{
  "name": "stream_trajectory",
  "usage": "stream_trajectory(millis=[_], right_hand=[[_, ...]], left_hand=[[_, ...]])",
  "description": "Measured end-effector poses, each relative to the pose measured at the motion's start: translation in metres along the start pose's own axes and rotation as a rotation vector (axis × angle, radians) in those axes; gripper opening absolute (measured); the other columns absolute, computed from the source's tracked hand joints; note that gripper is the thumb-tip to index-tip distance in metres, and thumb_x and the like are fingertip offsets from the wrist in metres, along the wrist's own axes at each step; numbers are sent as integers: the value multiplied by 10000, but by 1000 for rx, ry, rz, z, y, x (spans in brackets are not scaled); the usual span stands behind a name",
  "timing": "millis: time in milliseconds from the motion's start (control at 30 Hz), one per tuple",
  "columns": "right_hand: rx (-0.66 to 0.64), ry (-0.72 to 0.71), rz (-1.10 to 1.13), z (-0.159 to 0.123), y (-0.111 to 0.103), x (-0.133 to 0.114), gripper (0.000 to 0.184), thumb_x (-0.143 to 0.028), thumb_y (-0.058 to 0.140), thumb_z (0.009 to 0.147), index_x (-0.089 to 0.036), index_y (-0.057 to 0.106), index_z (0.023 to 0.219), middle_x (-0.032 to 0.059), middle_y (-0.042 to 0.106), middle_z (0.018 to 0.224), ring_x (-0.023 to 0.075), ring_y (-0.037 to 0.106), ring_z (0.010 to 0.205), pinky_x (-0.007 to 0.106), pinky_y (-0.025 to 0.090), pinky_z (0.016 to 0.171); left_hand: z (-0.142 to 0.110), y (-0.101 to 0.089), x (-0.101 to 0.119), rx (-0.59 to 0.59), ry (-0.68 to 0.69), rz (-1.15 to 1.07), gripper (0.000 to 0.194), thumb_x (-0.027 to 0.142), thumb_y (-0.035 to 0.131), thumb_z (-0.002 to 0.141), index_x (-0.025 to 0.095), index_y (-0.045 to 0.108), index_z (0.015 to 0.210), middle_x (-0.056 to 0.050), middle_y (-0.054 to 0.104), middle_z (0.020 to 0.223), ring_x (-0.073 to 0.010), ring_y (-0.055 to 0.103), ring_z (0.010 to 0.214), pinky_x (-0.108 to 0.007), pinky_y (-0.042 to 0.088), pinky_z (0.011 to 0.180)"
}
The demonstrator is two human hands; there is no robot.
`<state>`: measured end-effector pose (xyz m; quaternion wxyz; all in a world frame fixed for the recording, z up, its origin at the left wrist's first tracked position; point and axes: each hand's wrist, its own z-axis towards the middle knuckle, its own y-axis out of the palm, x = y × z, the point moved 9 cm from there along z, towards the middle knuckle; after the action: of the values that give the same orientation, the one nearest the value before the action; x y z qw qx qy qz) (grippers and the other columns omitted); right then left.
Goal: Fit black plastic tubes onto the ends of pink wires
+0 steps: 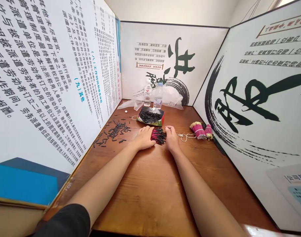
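In the head view, a bundle of thin red pen refills [159,136] lies on the table between my hands, with black ends pointing right. My left hand [143,138] is closed over the bundle's left side, thumb at the near edge and fingers at the far edge. At the right end, my right hand [172,139] has its fingers curled together close to the black tips. What those fingers hold, if anything, is too small to make out. Just beyond the hands is an open box [162,121] filled with small black tubes.
Loose black tubes [115,131] lie scattered at the left. Tied bundles of pink-red refills [198,130] with gold tips rest at the right, beside a pale rubber band [183,137]. Two bottles [158,97] and clear plastic bags [172,98] stand behind the box. Printed panels [175,49] enclose three sides.
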<state>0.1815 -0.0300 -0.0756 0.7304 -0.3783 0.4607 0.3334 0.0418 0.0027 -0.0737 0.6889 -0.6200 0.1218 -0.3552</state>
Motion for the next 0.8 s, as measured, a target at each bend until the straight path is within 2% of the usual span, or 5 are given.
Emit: stream_trajectory(millis=[167,533,800], right_hand=[[-7,6,8,1,2,5,334,-491,387,844,-208,545,921,55,648,879,208,577,836,308,422,741],[-26,13,25,2,5,8,322,-494,407,837,-217,552,913,42,656,877,200,595,811,304,434,733],[-55,9,-45,3,9,9,346,-495,385,848,-222,557,972,51,653,957,218,581,891,325,414,796]], left_hand=[[-1,-2,6,9,18,26,487,335,517,737,193,474,1202,-92,501,1132,-262,457,1057,-396,362,951],[-1,-5,7,28,22,-127,604,291,506,750,177,387,1330,-95,505,1296,-261,442,1156,-389,323,1012],[5,-6,6,80,18,-148,568,299,491,760,162,415,1306,-95,540,1250,-261,465,1118,-388,350,971]])
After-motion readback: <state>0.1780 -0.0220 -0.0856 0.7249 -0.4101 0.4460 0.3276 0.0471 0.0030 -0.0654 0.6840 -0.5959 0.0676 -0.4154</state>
